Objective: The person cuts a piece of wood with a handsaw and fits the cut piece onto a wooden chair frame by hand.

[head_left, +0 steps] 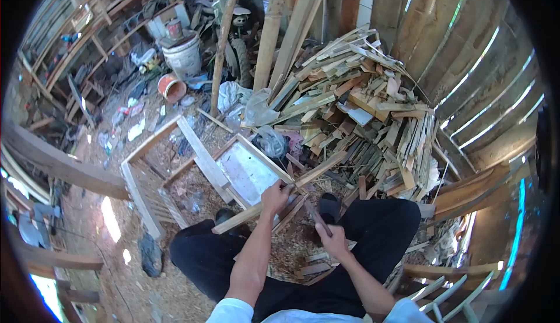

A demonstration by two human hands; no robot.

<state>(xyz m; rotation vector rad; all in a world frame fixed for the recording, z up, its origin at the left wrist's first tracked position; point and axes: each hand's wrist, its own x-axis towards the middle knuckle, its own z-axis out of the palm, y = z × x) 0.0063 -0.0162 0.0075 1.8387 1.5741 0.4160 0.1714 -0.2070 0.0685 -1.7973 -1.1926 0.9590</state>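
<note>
My left hand [275, 198] is closed around a long pale wooden strip [321, 169], which slants across in front of my knees. A small dark piece shows at its fingertips; I cannot make out what it is. My right hand [333, 242] grips a dark, narrow, stick-like tool [313, 211], its far end pointing towards the strip. Whether this tool has a head I cannot tell. Just beyond the left hand, a wooden frame [265, 161] surrounds a whitish panel [245, 171]. The strip's near end lies close to my left knee.
A slatted wooden frame [140, 197] stands at the left. Behind is a big heap of wood offcuts [373, 113]. Upright poles [271, 37], a white bucket [182, 55] and a tipped orange bucket [171, 88] stand further back. Shavings cover the floor [192, 259].
</note>
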